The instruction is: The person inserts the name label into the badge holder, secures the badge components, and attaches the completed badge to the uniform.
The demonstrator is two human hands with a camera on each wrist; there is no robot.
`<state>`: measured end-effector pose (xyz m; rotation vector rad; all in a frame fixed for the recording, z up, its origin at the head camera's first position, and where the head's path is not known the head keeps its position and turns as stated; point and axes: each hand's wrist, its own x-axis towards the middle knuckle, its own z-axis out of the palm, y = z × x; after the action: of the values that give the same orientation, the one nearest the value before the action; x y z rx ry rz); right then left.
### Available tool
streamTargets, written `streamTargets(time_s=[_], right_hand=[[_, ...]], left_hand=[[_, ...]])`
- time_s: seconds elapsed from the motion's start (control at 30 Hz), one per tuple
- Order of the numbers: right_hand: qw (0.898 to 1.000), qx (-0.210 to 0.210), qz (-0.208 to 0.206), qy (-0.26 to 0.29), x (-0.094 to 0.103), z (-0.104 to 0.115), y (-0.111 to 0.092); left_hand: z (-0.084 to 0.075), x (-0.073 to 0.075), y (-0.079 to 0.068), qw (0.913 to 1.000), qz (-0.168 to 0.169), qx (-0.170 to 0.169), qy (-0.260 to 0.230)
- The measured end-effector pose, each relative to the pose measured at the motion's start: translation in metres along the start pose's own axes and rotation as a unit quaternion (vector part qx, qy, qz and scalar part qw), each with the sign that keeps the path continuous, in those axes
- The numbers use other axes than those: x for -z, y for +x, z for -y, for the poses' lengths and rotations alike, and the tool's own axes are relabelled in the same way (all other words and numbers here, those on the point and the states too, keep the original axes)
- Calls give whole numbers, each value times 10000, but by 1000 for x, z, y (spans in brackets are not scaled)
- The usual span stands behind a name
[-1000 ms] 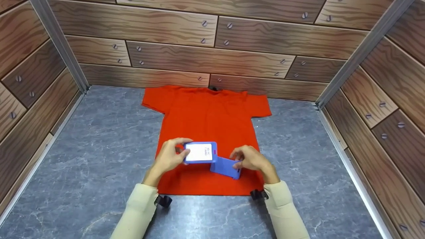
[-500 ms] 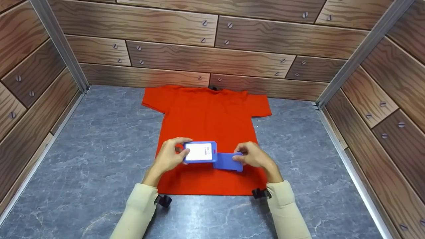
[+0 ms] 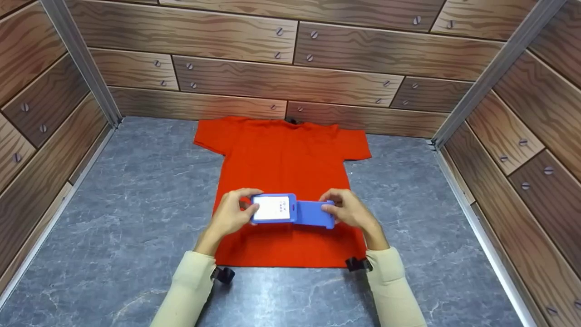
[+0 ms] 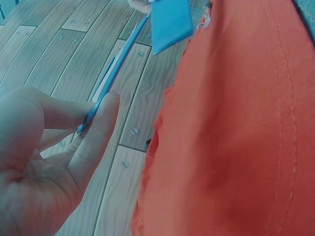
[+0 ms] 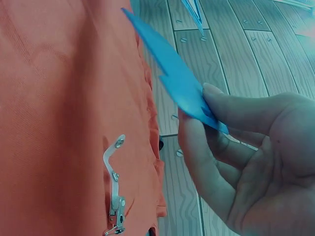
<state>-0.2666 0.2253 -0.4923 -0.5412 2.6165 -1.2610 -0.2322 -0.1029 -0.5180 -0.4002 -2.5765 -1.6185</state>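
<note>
Left hand point(image 3: 230, 213) pinches a card holder point(image 3: 292, 215) (white card point(image 3: 273, 208) showing); at its three o'clock, right hand point(image 3: 350, 210) pinches a blue panel point(image 3: 313, 214).

Has raised the blue cover point(image 3: 313, 214) with the right hand point(image 3: 348, 210), higher in the frame's lower centre, less tilted, almost in line with the card holder point(image 3: 292, 200).

The left forearm point(image 3: 186, 290), cream-sleeved, extends from seven o'clock, and the left hand point(image 3: 229, 213) angles toward one o'clock in a thumb-and-finger pinch. The right forearm point(image 3: 392, 290), sleeved alike, extends from five o'clock; the right hand point(image 3: 348, 211) points toward ten o'clock, pinching likewise. Both wrists point(image 3: 208, 242) show bare.
</note>
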Motion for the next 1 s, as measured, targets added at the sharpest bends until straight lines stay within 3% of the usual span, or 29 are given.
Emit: streamTargets(time_s=[0.3,0.63,0.87,1.0], right_hand=[[9980,307,-542,94,4,2,-1],[9959,284,-821,265,6,5,-2],[9893,356,-1372,347,7,7,-1],[9881,384,-1421,436,7,7,-2]], left_hand=[[-1,0,0,10000,-3,14,65],[-2,-1,0,9999,42,68,74],[0,-2,1,9999,32,-32,102],[-1,-2,0,9999,60,-6,115]])
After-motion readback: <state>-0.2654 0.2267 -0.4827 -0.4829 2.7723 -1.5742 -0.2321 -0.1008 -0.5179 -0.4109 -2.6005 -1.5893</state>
